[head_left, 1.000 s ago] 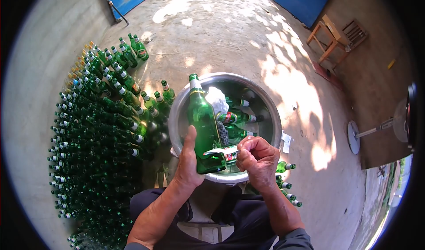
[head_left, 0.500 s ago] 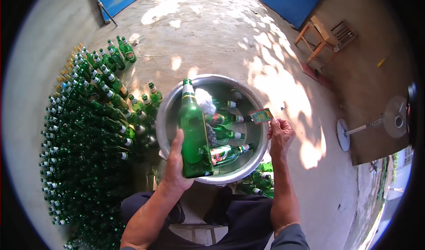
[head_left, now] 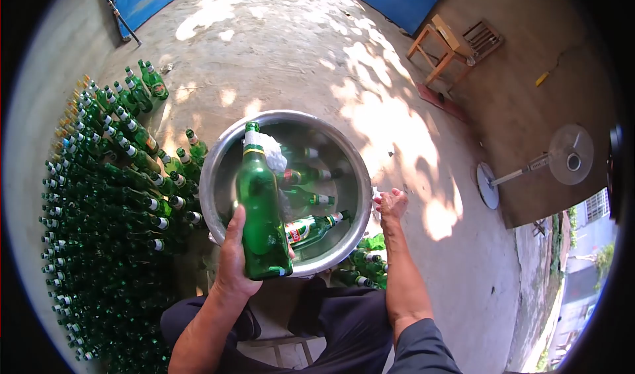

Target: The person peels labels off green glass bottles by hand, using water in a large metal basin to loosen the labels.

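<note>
My left hand (head_left: 235, 258) is wrapped around the lower part of a green glass bottle (head_left: 259, 205), held upright above the basin with its neck pointing away. No paper label shows on its body; a white and gold band circles the neck. Below it, a round metal basin (head_left: 360, 241) holds water and several green bottles, one with a red and white label (head_left: 301, 231). A white bunched cloth or foam-like lump (head_left: 272, 154) is behind the bottle's neck. Just outside the basin's right rim, my right hand (head_left: 393, 205) has its fingers apart, beside a small pale scrap (head_left: 376, 194).
Densely packed green bottles (head_left: 112, 241) stand to the left. More bottles (head_left: 365, 263) are close to the basin's lower right. A standing fan (head_left: 486, 185) and a wooden chair (head_left: 450, 46) are on the right. Blue doors (head_left: 400, 3) flank the opening ahead.
My right hand has moved down beside the rim, and the colourful label it was holding no longer shows its printed face. My left hand still holds the bottle. The whole view has shifted.
</note>
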`<state>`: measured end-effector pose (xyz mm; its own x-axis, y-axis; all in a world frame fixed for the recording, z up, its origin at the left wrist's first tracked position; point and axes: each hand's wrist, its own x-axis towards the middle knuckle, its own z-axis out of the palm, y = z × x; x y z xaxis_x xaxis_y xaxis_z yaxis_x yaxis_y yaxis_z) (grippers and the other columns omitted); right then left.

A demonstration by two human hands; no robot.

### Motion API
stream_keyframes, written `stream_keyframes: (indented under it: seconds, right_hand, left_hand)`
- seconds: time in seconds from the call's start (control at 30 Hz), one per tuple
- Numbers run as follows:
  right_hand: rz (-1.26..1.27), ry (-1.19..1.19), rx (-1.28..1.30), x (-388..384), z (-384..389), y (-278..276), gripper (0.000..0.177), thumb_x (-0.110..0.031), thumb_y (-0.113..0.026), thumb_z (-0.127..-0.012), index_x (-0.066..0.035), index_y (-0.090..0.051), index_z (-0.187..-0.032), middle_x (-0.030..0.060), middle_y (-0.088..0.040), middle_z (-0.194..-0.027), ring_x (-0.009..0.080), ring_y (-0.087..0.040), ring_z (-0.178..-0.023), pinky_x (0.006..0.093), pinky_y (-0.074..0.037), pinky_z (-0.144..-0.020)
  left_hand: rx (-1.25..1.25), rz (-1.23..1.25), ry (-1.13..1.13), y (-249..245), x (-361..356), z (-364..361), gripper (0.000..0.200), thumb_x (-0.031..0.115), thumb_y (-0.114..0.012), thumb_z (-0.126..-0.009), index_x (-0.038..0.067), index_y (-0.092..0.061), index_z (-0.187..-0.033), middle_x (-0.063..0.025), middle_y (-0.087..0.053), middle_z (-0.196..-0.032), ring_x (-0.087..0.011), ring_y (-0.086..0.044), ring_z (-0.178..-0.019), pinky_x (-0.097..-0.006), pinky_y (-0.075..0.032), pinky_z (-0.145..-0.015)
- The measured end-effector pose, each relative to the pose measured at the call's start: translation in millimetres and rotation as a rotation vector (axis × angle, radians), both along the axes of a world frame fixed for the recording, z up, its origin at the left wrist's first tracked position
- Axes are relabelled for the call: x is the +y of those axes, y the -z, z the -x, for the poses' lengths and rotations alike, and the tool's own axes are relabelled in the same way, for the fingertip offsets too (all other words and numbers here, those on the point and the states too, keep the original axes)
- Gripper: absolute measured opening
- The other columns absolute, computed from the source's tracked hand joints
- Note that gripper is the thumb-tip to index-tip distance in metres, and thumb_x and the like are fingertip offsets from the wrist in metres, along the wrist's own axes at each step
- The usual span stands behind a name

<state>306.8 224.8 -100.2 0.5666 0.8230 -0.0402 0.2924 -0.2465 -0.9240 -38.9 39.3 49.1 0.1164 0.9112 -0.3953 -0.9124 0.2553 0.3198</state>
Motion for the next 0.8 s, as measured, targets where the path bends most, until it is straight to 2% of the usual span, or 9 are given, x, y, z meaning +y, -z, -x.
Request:
stream_keyframes:
  seconds: [0.2,0.27,0.4,0.53,0.6,0.63,0.73,0.77,0.8]
  right_hand:
    - [-0.029,-0.095,-0.041,9,-4,3,0.022,-0.008,-0.058,-0.094,0.006,-0.060,-0.111,0.0140,-0.072,-0.085,0.0162,-0.068,-0.060,0.0260,-0.049,-0.043]
    - [-0.103,-0.057,0.095,5,20,-32,0.028,-0.006,-0.055,-0.090,0.013,-0.065,-0.108,0.0136,-0.073,-0.081,0.0174,-0.068,-0.056,0.0291,-0.052,-0.050]
    - [-0.099,-0.162,0.173,-1,48,-72,0.024,-0.015,-0.059,-0.096,0.006,-0.068,-0.106,0.0113,-0.073,-0.081,0.0125,-0.064,-0.056,0.0259,-0.048,-0.048]
    - [-0.043,-0.408,0.343,-24,87,-107,0.026,-0.021,-0.059,-0.102,0.002,-0.070,-0.107,0.0096,-0.074,-0.085,0.0099,-0.064,-0.061,0.0225,-0.049,-0.053]
    - [0.046,-0.594,0.426,-39,111,-122,0.030,-0.029,-0.060,-0.104,-0.002,-0.068,-0.115,0.0090,-0.076,-0.092,0.0101,-0.068,-0.068,0.0236,-0.052,-0.058]
    - [0.071,-0.673,0.437,-48,125,-129,0.035,-0.033,-0.060,-0.105,-0.002,-0.068,-0.118,0.0108,-0.076,-0.097,0.0126,-0.070,-0.075,0.0252,-0.055,-0.064]
    - [0.095,-0.926,0.761,-72,159,-141,0.052,-0.039,-0.060,-0.104,-0.001,-0.055,-0.138,0.0147,-0.070,-0.123,0.0195,-0.070,-0.101,0.0369,-0.057,-0.090]
    - [0.077,-0.952,0.834,-77,168,-143,0.051,-0.037,-0.061,-0.104,0.000,-0.054,-0.139,0.0137,-0.069,-0.124,0.0206,-0.070,-0.104,0.0383,-0.056,-0.093]
    - [0.058,-0.979,0.908,-83,175,-148,0.051,-0.034,-0.062,-0.103,0.000,-0.052,-0.141,0.0127,-0.068,-0.125,0.0216,-0.069,-0.108,0.0397,-0.056,-0.096]
  left_hand:
    - [0.011,-0.020,0.026,-1,-1,-1,0.064,0.065,-0.048,-0.099,0.004,-0.063,-0.114,-0.0198,-0.068,-0.090,-0.0358,-0.070,-0.074,-0.0474,-0.060,-0.066]
    - [0.010,-0.010,0.017,-3,-2,1,0.063,0.064,-0.049,-0.100,0.004,-0.063,-0.115,-0.0202,-0.068,-0.091,-0.0362,-0.071,-0.074,-0.0477,-0.060,-0.066]
    - [0.005,-0.030,0.012,-2,-2,0,0.062,0.062,-0.051,-0.099,0.004,-0.062,-0.117,-0.0208,-0.068,-0.091,-0.0366,-0.071,-0.075,-0.0480,-0.060,-0.067]
    - [0.000,-0.124,0.064,-1,-4,0,0.054,0.048,-0.061,-0.100,0.003,-0.056,-0.129,-0.0164,-0.070,-0.102,-0.0320,-0.073,-0.077,-0.0429,-0.063,-0.069]
    - [0.046,-0.117,0.091,2,-5,-5,0.055,0.045,-0.064,-0.098,0.001,-0.055,-0.130,-0.0168,-0.070,-0.103,-0.0296,-0.073,-0.077,-0.0427,-0.063,-0.069]
    - [0.045,-0.176,0.152,9,-5,-3,0.056,0.038,-0.068,-0.096,-0.001,-0.053,-0.133,-0.0152,-0.069,-0.111,-0.0249,-0.072,-0.087,-0.0403,-0.063,-0.076]
    - [0.202,-0.179,0.166,2,-5,-12,0.055,0.032,-0.070,-0.094,-0.001,-0.052,-0.135,-0.0131,-0.066,-0.117,-0.0216,-0.070,-0.098,-0.0368,-0.060,-0.085]
    - [0.266,-0.146,0.187,2,-5,-15,0.066,0.032,-0.075,-0.087,-0.001,-0.048,-0.138,-0.0116,-0.066,-0.112,-0.0211,-0.071,-0.088,-0.0386,-0.061,-0.077]
    - [0.268,-0.146,0.190,0,-6,-17,0.066,0.032,-0.075,-0.087,-0.001,-0.048,-0.138,-0.0116,-0.066,-0.112,-0.0211,-0.071,-0.088,-0.0386,-0.061,-0.077]
